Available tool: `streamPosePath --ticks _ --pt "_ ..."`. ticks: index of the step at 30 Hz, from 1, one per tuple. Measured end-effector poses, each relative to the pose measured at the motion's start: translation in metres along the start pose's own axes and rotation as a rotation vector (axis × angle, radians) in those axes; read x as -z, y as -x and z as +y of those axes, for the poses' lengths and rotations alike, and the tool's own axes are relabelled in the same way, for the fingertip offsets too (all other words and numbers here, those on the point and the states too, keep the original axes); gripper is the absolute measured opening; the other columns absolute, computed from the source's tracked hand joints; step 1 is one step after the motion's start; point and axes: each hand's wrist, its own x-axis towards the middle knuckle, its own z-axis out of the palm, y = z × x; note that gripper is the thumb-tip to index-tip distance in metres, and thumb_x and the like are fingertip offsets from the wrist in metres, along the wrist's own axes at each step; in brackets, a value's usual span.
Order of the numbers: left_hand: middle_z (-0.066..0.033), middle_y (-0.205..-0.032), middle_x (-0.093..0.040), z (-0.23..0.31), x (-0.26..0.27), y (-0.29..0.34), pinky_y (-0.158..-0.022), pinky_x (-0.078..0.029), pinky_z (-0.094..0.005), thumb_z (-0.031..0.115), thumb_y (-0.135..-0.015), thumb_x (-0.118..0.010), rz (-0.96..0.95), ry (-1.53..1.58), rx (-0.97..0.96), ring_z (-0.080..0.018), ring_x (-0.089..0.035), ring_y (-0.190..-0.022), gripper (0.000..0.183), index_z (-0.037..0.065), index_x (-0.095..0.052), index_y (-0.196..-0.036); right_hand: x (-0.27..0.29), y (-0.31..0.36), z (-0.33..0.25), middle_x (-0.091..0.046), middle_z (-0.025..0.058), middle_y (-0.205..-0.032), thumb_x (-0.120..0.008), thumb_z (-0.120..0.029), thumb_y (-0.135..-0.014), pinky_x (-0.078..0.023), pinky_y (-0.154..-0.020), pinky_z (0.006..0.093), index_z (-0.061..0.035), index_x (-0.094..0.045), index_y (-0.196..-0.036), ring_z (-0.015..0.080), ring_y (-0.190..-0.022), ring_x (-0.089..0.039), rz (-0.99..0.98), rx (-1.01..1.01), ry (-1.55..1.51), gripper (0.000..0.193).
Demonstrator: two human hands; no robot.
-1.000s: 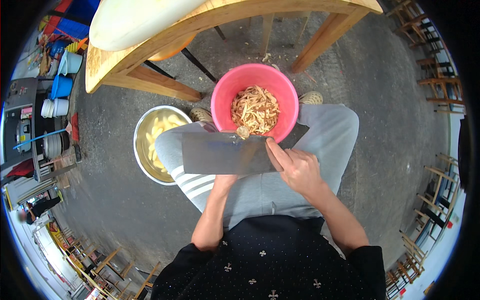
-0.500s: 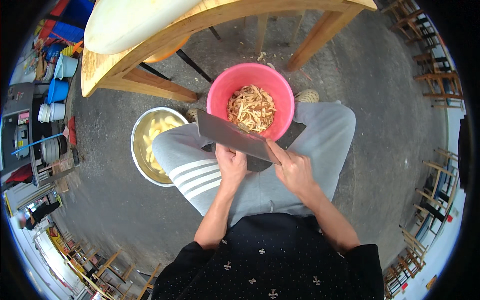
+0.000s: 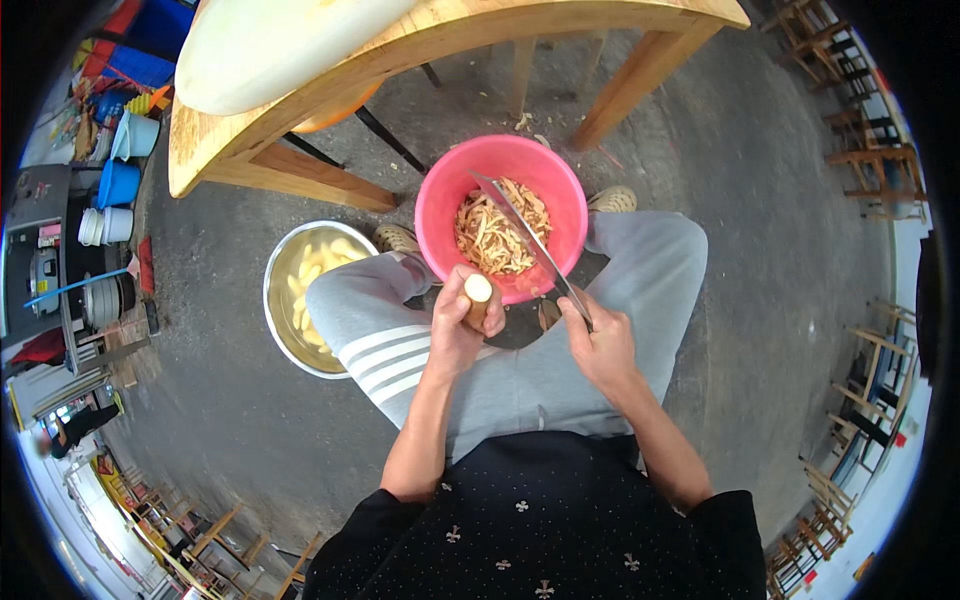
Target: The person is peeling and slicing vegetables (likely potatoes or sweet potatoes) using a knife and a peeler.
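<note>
My left hand (image 3: 460, 325) is closed around a brown-skinned root vegetable (image 3: 478, 290), its pale, round cut end facing up. In my right hand (image 3: 602, 342) is the handle of a cleaver (image 3: 524, 228), its wide blade seen nearly edge-on and angled up and left over a pink tub (image 3: 433, 225). The blade is apart from the vegetable. Long brown and pale peelings (image 3: 490, 235) lie heaped in the tub, which stands on the floor between my feet. Left of my knee, a metal bowl (image 3: 275, 335) holds several pale yellow peeled pieces (image 3: 312, 265) in liquid.
A wooden table (image 3: 560, 28) with thick legs stands just beyond the tub, a large pale oval object (image 3: 270, 55) on its top. Blue and white buckets (image 3: 118, 183) line the left side. Wooden chairs (image 3: 880, 170) stand along the right. Someone in dark clothes (image 3: 85, 425) is far left.
The cleaver has lifted off the vegetable and turned from broadside to nearly edge-on, swinging right over the tub. My left hand has turned, bringing the vegetable's cut end into sight.
</note>
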Motion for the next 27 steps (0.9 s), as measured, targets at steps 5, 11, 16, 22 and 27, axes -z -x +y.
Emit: streamPosePath --ticks 5,11,16,22,27 --pt "-0.0067 -0.081 -0.051 0.009 0.0 -0.003 -0.059 -0.038 -0.0315 0.051 -0.093 -0.067 -0.173 0.131 0.067 -0.0161 -0.047 -0.065 0.047 0.01 -0.054 -0.112 0.006 -0.003 -0.002 -0.068 0.0177 -0.068 -0.067 -0.022 -0.105 -0.052 -0.055 0.0391 -0.0036 -0.076 -0.128 0.0259 -0.056 -0.069 0.042 0.026 -0.058 0.03" --pt "-0.0081 -0.09 -0.055 0.018 -0.006 -0.008 -0.066 -0.041 -0.0326 0.053 -0.094 -0.061 -0.037 0.237 0.113 -0.0183 -0.051 -0.073 0.052 0.008 -0.058 -0.119 0.05 -0.023 -0.043 -0.061 0.0007 -0.067 -0.066 -0.022 -0.108 -0.043 -0.052 0.0317 -0.0024 -0.073 -0.131 0.01 -0.056 -0.053 0.032 -0.071 -0.15 0.031" --pt "-0.011 -0.107 -0.063 -0.005 0.047 -0.015 -0.08 -0.053 -0.0385 0.044 -0.103 -0.048 0.223 0.369 0.258 -0.0231 -0.061 -0.091 0.047 0.006 -0.056 -0.131 0.117 -0.069 -0.103 -0.047 -0.0048 -0.074 -0.051 -0.034 -0.114 -0.038 -0.059 0.0265 0.0006 -0.065 -0.141 0.0064 -0.066 -0.042 0.16 0.094 -0.247 0.046" --pt "-0.0106 -0.117 -0.065 -0.016 0.057 -0.032 -0.091 -0.06 -0.0416 0.026 -0.107 -0.05 0.356 0.412 0.268 -0.024 -0.067 -0.097 0.037 0.003 -0.053 -0.135 0.168 -0.201 -0.17 -0.068 0.0143 -0.091 -0.038 -0.043 -0.116 -0.052 -0.081 0.041 0.0026 -0.057 -0.148 0.0268 -0.089 -0.067 0.345 0.373 0.222 0.059" --pt "-0.0097 -0.121 -0.067 -0.023 0.064 -0.041 -0.091 -0.061 -0.0371 0.028 -0.112 -0.05 0.292 0.301 0.345 -0.0229 -0.068 -0.104 0.042 0.001 -0.052 -0.144 0.141 -0.309 -0.216 -0.072 0.0316 -0.122 -0.042 -0.029 -0.11 -0.053 -0.101 0.0583 0.0018 -0.061 -0.134 0.0477 -0.118 -0.069 0.238 0.124 0.697 0.044"
